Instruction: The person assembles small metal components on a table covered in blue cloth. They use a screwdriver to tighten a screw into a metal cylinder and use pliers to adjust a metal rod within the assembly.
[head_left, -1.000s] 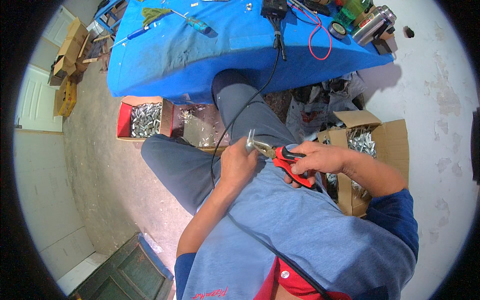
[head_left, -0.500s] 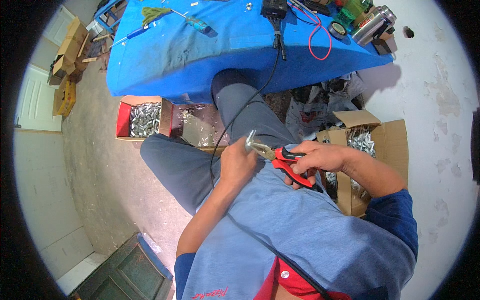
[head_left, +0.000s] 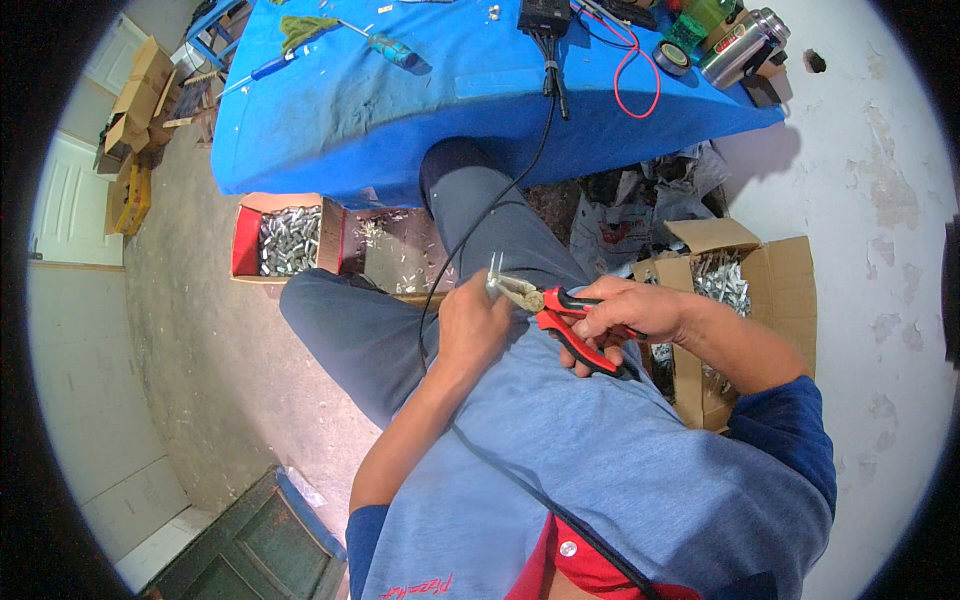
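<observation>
Just above my lap, my left hand (head_left: 474,318) is closed around a small silver metal part (head_left: 492,284), with two thin pins standing up from it. Most of that part is hidden by the fingers. My right hand (head_left: 628,312) grips pliers (head_left: 580,345) with red and black handles. Their metal jaws (head_left: 522,292) point left and meet the part at my left fingertips. Whether they are clamped on it or only touching, I cannot tell.
A red-sided box (head_left: 248,240) of silver cylinders stands left of my knee. An open cardboard box (head_left: 785,290) with metal parts sits at my right. Screwdrivers (head_left: 395,50) and a steel flask (head_left: 742,50) lie on the blue-covered table (head_left: 350,120). A black cable (head_left: 500,195) crosses my lap.
The part's pins have turned more upright and shifted slightly left. The pliers' jaws have moved a little up and left with them.
</observation>
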